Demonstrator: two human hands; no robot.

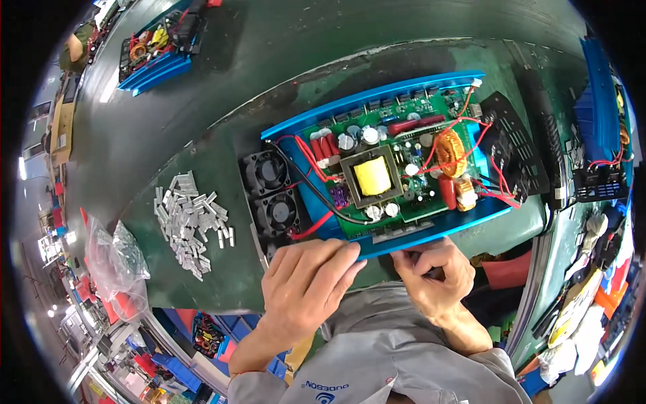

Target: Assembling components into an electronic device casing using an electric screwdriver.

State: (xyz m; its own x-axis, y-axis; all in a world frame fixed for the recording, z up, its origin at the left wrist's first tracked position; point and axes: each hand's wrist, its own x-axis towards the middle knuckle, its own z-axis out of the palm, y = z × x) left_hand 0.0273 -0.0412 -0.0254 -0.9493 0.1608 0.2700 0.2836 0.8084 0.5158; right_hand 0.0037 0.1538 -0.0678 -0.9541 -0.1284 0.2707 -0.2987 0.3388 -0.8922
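Grey shirt (404, 330) nearest; beyond, the blue casing (441, 233) lies open side up on the surface (222, 286), presumably for access. My left hand (306, 279) and right hand (437, 279) meet its near wall, perhaps steadying it; I can't tell either grip's closure.

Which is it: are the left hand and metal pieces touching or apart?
Apart: the head view shows green table between left hand and metal pieces.

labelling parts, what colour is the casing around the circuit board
The casing is blue, clearest in the head view.
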